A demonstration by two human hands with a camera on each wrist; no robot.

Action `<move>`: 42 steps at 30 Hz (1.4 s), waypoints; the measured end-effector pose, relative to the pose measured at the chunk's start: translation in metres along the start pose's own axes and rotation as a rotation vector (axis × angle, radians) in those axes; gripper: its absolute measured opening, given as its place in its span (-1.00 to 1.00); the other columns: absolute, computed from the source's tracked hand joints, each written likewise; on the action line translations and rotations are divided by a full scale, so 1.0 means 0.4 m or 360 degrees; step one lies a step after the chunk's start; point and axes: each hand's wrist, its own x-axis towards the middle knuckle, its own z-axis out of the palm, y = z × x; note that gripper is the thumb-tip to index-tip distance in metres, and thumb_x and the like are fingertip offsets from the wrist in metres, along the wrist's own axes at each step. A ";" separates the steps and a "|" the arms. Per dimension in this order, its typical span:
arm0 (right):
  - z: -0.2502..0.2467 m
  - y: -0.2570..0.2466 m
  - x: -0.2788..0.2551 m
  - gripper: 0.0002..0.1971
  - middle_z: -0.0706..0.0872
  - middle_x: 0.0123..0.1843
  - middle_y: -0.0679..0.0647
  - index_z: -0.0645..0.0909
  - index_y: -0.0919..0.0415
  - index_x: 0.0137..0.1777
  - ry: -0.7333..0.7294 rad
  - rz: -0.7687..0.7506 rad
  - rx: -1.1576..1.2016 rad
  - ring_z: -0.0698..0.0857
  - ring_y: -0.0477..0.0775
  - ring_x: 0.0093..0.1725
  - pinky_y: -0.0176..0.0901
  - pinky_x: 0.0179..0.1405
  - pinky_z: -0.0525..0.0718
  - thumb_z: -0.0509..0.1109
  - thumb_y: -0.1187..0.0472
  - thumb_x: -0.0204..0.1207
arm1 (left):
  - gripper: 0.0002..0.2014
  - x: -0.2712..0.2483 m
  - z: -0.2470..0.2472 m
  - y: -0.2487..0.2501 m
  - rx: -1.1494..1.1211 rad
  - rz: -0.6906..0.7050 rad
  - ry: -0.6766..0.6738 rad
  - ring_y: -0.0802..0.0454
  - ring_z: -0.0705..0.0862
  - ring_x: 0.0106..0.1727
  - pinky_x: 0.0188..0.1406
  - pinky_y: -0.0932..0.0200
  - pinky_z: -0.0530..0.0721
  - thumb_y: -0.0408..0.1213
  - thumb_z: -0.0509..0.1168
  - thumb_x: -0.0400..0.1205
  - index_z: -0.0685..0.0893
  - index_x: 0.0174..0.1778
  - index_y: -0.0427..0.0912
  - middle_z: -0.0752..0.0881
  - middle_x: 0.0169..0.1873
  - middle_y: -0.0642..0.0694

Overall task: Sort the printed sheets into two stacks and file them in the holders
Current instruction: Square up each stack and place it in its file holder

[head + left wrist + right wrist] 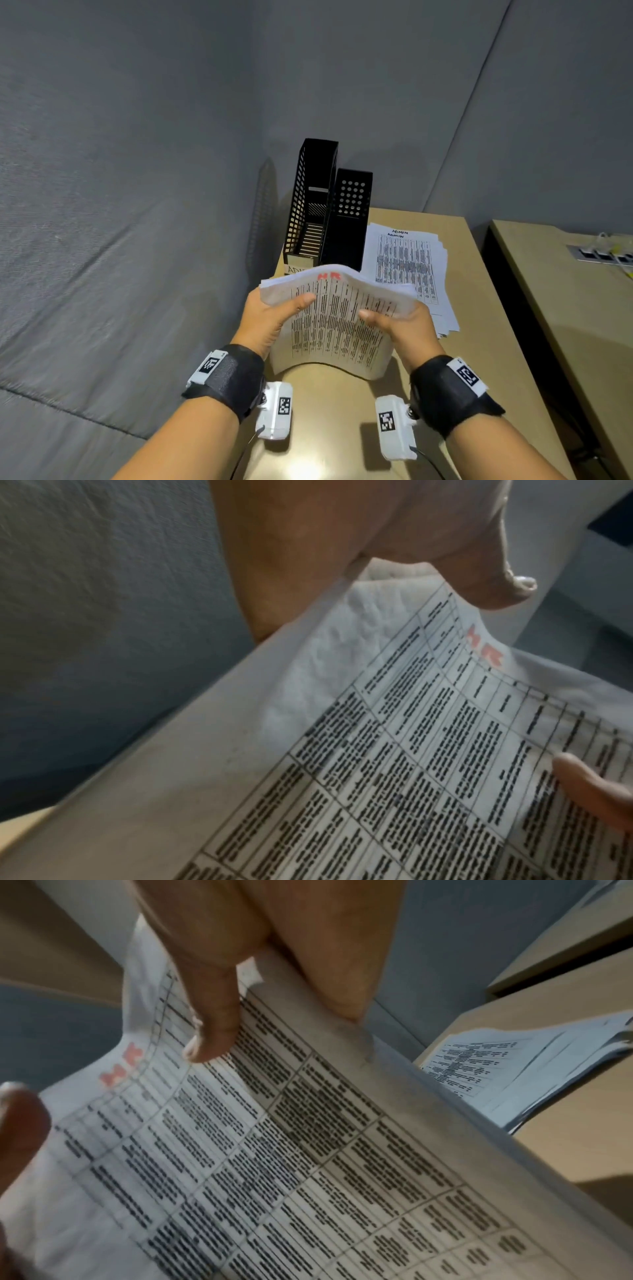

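A thick stack of printed sheets marked HR in red (337, 318) (411, 764) (274, 1150) stands on its lower edge on the table, bowed toward me. My left hand (274, 315) (342, 547) grips its left side, thumb on the front page. My right hand (400, 325) (219, 993) grips its right side the same way. Two black perforated file holders (329, 212) stand upright just behind the stack at the table's back left corner; the left one has a paper label partly hidden by the sheets. A second pile headed ADMIN (407, 270) (514, 1064) lies flat to the right.
The tan table (479, 342) is narrow, with a grey padded wall (137, 205) close on the left and behind. A second tan desk (582, 308) stands to the right across a dark gap, with a socket strip (603, 255) on it.
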 end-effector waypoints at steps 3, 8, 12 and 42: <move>-0.017 -0.011 0.010 -0.60 0.86 -0.08 0.03 0.71 0.18 0.01 0.0026 -0.0051 0.0053 0.80 0.02 0.03 0.08 0.16 0.70 0.64 0.45 0.17 | -0.62 0.009 -0.018 0.008 0.0044 0.0076 0.0039 -0.10 0.76 -0.07 -0.04 0.00 0.70 -0.07 0.63 0.16 0.74 -0.19 -0.09 0.81 -0.18 -0.15; -0.010 -0.014 0.006 -0.59 0.86 -0.06 0.05 0.72 0.24 0.06 -0.0041 -0.0014 -0.0008 0.79 0.02 0.05 0.13 0.20 0.68 0.64 0.41 0.18 | -0.59 0.005 -0.004 0.008 0.0113 0.0094 -0.0002 -0.05 0.77 -0.06 -0.09 0.12 0.70 -0.03 0.61 0.18 0.74 -0.14 -0.13 0.82 -0.16 -0.16; -0.005 -0.043 0.005 -0.66 0.84 -0.08 0.09 0.73 0.18 -0.09 0.0013 -0.0181 0.0044 0.80 0.02 -0.02 0.00 0.08 0.75 0.63 0.49 0.17 | -0.58 0.010 -0.001 0.030 0.0038 0.0206 0.0121 0.00 0.68 -0.25 -0.26 0.13 0.64 0.04 0.53 0.29 0.66 -0.24 -0.26 0.72 -0.34 -0.12; -0.007 0.039 0.022 -0.56 0.84 -0.03 0.11 0.69 0.23 0.05 -0.0005 0.0192 -0.0045 0.76 0.17 0.14 0.19 0.12 0.70 0.62 0.49 0.17 | -0.57 0.002 -0.017 -0.022 0.0200 -0.0203 0.0007 -0.03 0.78 0.07 0.09 -0.01 0.73 -0.30 0.62 0.27 0.76 0.07 -0.17 0.84 -0.05 -0.13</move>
